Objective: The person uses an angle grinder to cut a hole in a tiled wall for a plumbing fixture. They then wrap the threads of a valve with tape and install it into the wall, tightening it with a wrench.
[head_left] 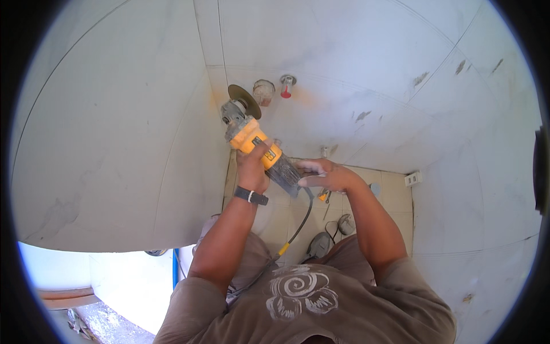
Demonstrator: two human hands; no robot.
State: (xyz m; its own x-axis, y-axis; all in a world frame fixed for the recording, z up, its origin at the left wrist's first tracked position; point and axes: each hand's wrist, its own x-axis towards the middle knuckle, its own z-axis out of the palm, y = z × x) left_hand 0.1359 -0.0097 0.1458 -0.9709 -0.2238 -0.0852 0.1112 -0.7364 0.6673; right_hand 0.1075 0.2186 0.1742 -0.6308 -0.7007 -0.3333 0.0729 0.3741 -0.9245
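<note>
My left hand [254,170] is wrapped round the yellow and black body of an angle grinder [251,136]. A dark, thin disc [245,102] is fitted at its upper end and stands close to the tiled wall. My right hand [325,174] is by the grinder's rear end, its fingers stretched out and apart; whether they touch the casing I cannot tell. From that end a black cord [303,221] with a yellow section runs down toward my body. Beside the disc are a round, whitish pipe end [264,92] and a red-tipped fitting [287,87] on the wall.
Pale tiled walls [355,51] close in ahead and on both sides. Below, a yellow-handled tool [324,196], a grey object [319,245] and a round item [346,224] lie on the floor. A white box [412,179] sits at the right corner.
</note>
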